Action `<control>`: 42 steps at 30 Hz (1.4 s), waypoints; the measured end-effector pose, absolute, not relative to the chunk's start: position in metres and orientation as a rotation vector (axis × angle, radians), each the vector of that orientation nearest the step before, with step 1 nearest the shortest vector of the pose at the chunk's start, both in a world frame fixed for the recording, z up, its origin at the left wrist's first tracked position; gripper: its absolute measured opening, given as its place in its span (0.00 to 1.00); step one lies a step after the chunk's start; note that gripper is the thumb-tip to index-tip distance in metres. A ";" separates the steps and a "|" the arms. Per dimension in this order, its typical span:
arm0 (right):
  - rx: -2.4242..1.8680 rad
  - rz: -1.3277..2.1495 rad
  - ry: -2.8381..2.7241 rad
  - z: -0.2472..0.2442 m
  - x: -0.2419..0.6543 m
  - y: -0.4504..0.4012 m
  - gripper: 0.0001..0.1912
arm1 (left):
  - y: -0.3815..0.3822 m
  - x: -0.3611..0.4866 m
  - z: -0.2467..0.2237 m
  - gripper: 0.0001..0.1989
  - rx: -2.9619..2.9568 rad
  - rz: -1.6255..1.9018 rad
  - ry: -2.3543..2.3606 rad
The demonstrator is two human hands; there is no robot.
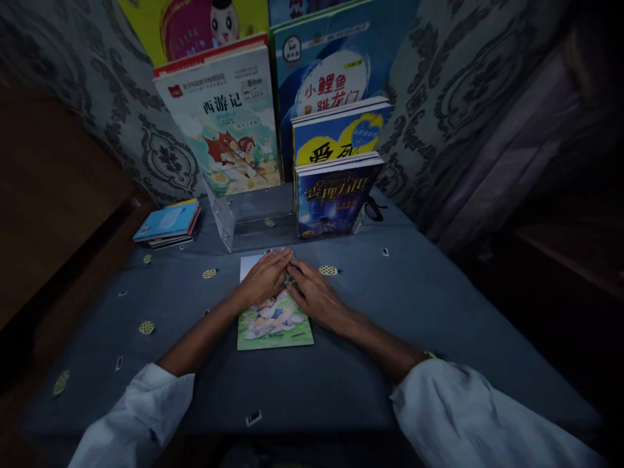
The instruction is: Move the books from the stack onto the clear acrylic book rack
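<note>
A thin picture book [273, 328] with a green and pale-blue cover lies flat on the table, its lower part uncovered. My left hand [266, 278] rests palm down across the upper half of the cover, fingers stretched toward the upper right. Over the book's right edge lies my right hand [319, 292], also flat, with its fingertips meeting those of my left hand. Between the two hands a little of the cover shows. Nothing is gripped by either hand.
Behind the book stands a clear acrylic rack [253, 221] holding several upright books, among them a white-and-teal storybook [229, 130] and a dark blue book [336, 201]. A small stack of books [168, 224] lies at the left. Dark glasses [375, 209] sit behind the rack's right end.
</note>
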State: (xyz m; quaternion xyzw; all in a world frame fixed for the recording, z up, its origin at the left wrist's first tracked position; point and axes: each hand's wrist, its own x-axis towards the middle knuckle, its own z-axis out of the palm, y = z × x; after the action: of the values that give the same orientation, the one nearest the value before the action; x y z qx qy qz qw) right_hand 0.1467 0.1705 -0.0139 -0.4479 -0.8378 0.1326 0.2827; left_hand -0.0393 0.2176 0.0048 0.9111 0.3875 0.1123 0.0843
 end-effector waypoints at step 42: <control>-1.372 0.321 -2.412 -0.009 0.133 0.198 0.29 | 0.189 -0.099 -0.025 0.23 2.600 0.802 1.557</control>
State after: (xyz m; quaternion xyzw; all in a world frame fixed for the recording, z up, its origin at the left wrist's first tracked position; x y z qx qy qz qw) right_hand 0.1327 0.1983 -0.0090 -0.4837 -0.8505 0.1131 0.1731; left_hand -0.0987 0.1885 -0.0245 0.8293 0.4967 0.2559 0.0032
